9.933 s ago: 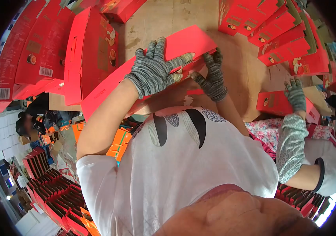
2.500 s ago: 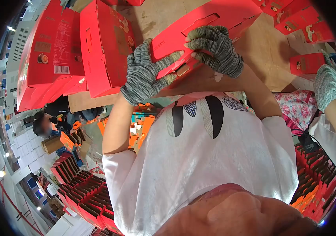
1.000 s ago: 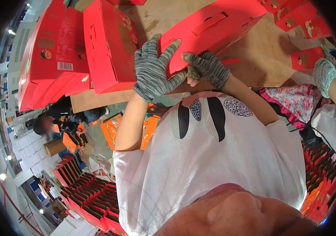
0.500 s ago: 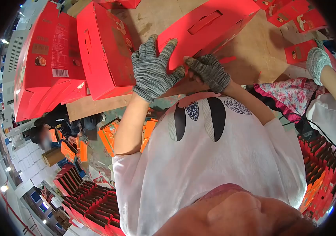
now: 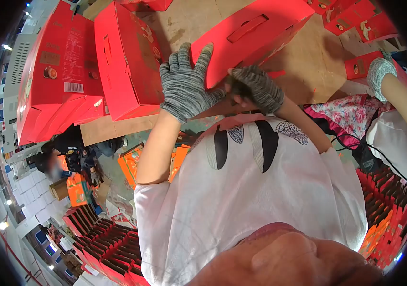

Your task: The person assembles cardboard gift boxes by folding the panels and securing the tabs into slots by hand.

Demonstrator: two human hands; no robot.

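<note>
In the head view, a red carton with a handle slot on its top lies on the wooden table. My left hand, in a grey striped knit glove, lies flat against the carton's near left end with fingers spread. At the carton's near right edge is my right hand, in a matching glove, fingers curled inward. Its fingertips are slightly blurred, so what they hold, if anything, is hidden. Left of my left hand a second red carton with a handle slot stands close by.
More red cartons are stacked at the far left. Others stand at the upper right of the wooden table. A co-worker's gloved hand is at the right. Behind, rows of red boxes and another person are visible.
My right hand has shifted slightly right and away from the carton's edge, fingers still curled. My left hand and the carton are nearly unmoved. The person behind moved an orange box.
</note>
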